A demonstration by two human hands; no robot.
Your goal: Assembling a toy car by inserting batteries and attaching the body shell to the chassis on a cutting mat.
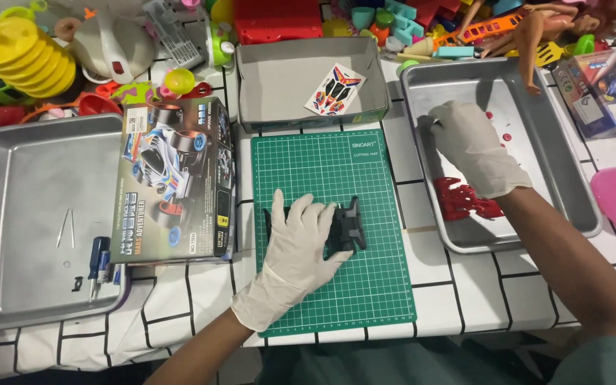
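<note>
I am pressing my left hand (298, 239) down with its gloved fingers laid flat and close together over the black chassis part (345, 225), pinning it at the middle of the frame so it cannot slide on the green cutting mat (336, 292). My right hand (473, 146), right of centre, is reaching into the right metal tray (572, 192), fingers curled down toward the tray floor; I cannot tell whether they are pinching anything. Just below that hand the red plastic parts (461, 199) are lying in the tray, kept together where they cannot roll off. Outward, the open grey box (272, 85) is holding a sticker sheet (334, 90) at upper centre, the kit box (176, 178) is leaning on the left metal tray (16, 214), and a small screwdriver (98, 264) is resting there.
</note>
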